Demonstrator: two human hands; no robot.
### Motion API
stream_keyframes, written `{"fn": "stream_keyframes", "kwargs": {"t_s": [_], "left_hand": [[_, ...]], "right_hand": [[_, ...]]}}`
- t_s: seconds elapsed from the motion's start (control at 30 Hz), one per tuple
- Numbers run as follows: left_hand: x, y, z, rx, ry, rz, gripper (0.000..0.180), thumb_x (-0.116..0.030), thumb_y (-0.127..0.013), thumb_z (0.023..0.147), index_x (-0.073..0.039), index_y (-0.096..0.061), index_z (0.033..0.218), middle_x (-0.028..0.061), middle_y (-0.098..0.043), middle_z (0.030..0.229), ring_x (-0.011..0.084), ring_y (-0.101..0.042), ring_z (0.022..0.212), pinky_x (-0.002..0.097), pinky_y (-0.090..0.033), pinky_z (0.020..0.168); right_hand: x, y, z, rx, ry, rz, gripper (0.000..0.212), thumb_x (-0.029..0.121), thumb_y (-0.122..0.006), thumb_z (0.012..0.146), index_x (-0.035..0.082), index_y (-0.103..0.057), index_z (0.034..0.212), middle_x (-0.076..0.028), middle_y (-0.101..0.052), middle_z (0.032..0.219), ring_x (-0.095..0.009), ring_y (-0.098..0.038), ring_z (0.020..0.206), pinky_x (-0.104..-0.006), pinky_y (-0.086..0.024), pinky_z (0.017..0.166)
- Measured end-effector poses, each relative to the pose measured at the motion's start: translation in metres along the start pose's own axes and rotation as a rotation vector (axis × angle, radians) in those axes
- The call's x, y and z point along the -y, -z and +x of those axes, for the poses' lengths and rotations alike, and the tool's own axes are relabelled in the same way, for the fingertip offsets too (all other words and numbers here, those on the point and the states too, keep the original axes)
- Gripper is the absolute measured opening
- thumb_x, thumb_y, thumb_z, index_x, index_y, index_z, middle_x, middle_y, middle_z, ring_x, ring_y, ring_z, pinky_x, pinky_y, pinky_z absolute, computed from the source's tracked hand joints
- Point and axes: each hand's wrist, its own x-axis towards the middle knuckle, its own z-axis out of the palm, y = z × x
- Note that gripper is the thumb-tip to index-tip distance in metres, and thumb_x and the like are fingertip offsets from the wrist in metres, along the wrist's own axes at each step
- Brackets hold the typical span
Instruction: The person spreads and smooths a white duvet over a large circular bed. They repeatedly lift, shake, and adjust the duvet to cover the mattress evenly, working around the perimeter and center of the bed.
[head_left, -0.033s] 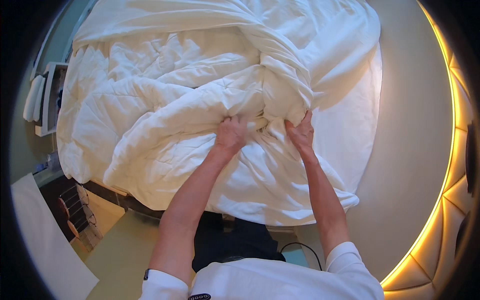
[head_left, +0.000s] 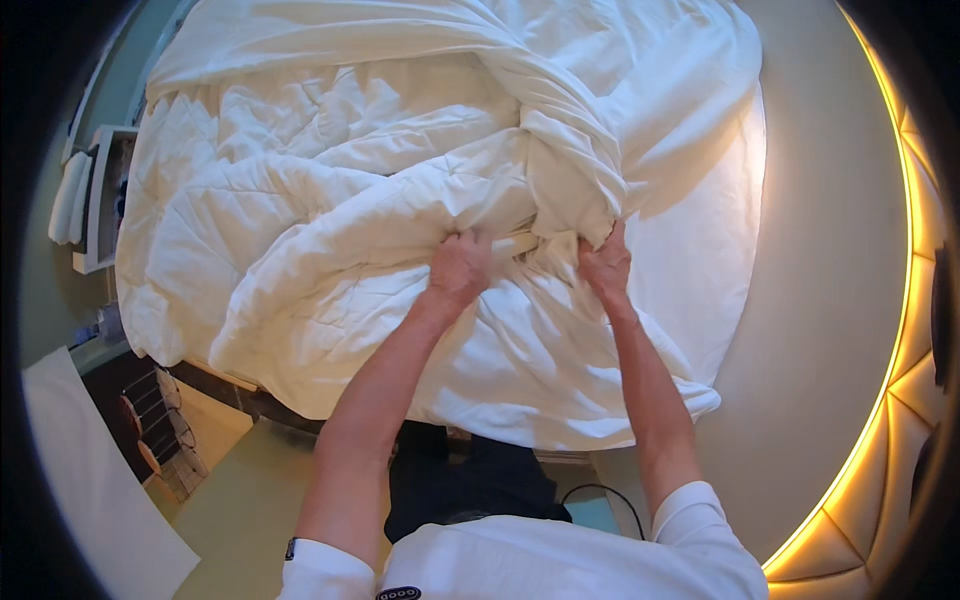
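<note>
A rumpled white duvet (head_left: pixel 290 215) lies in thick folds over the bed, with a smoother white cover or sheet (head_left: pixel 570 180) bunched and twisted across its middle. My left hand (head_left: pixel 462 265) is closed, its fingers gripping a fold of the duvet. To its right, my right hand (head_left: pixel 606 268) pinches the gathered white cloth near the right side of the bed. A crumpled hollow with a pale strip of fabric shows between the two hands. Some fingertips of both hands are buried in the folds.
Flat white bedding (head_left: pixel 700 260) shows along the right of the bed. Beyond it curves a padded headboard (head_left: pixel 860 500) edged by a glowing light strip (head_left: pixel 905 230). At the left stand a white-framed shelf (head_left: pixel 100 200) and a wire rack (head_left: pixel 160 425). A black cable (head_left: pixel 615 492) loops near my waist.
My right hand has shifted slightly to the right with the cloth. My left hand stays almost in the same place.
</note>
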Motion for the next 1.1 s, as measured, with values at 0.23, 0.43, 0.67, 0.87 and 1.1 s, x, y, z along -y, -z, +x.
{"fn": "stream_keyframes", "kwargs": {"t_s": [0.23, 0.43, 0.67, 0.87, 1.1], "left_hand": [[0.068, 0.113, 0.025, -0.288, -0.116, 0.020, 0.019, -0.008, -0.055, 0.069, -0.008, -0.054, 0.088, 0.0146, -0.053, 0.074, 0.0337, -0.055, 0.073, 0.0432, -0.046, 0.061], [0.132, 0.163, 0.021, -0.294, 0.033, 0.279, 0.013, -0.007, -0.055, 0.073, -0.008, -0.052, 0.085, 0.0140, -0.053, 0.076, 0.0333, -0.055, 0.075, 0.0438, -0.046, 0.065], [0.083, 0.117, -0.025, -0.594, 0.092, 0.137, 0.044, -0.017, -0.064, 0.075, -0.007, -0.053, 0.117, 0.0168, -0.053, 0.105, 0.0348, -0.051, 0.100, 0.0412, -0.043, 0.085], [0.072, 0.078, -0.141, -0.599, 0.299, 0.123, 0.068, -0.032, -0.073, 0.069, -0.004, -0.046, 0.125, 0.0200, -0.044, 0.123, 0.0349, -0.043, 0.114, 0.0454, -0.035, 0.093], [0.127, 0.028, -0.271, -0.676, 1.019, -0.157, 0.065, -0.033, -0.071, 0.073, 0.000, -0.045, 0.123, 0.0213, -0.047, 0.120, 0.0371, -0.042, 0.114, 0.0445, -0.036, 0.094]], "right_hand": [[-0.038, 0.042, 0.025, -0.117, 0.035, -0.018, 0.017, 0.014, -0.059, 0.075, 0.006, -0.055, 0.088, -0.018, -0.063, 0.079, -0.036, -0.060, 0.074, -0.0398, -0.046, 0.066], [-0.044, 0.028, 0.030, -0.046, -0.131, 0.013, 0.025, 0.023, -0.061, 0.076, 0.005, -0.055, 0.092, -0.017, -0.063, 0.081, -0.034, -0.061, 0.077, -0.0407, -0.046, 0.070], [-0.051, 0.031, 0.006, -0.331, 0.051, -0.229, 0.041, 0.030, -0.064, 0.076, 0.002, -0.056, 0.104, -0.016, -0.062, 0.082, -0.036, -0.059, 0.076, -0.0444, -0.046, 0.076], [-0.012, 0.026, -0.081, 0.032, 0.017, 0.191, 0.027, 0.012, -0.065, 0.078, 0.000, -0.058, 0.102, -0.010, -0.062, 0.080, -0.021, -0.060, 0.074, -0.0326, -0.048, 0.072], [0.093, -0.100, -0.217, 0.890, -0.167, 0.515, 0.047, 0.029, -0.069, 0.078, 0.000, -0.053, 0.110, -0.007, -0.060, 0.092, -0.016, -0.055, 0.080, -0.0280, -0.045, 0.067]]}}
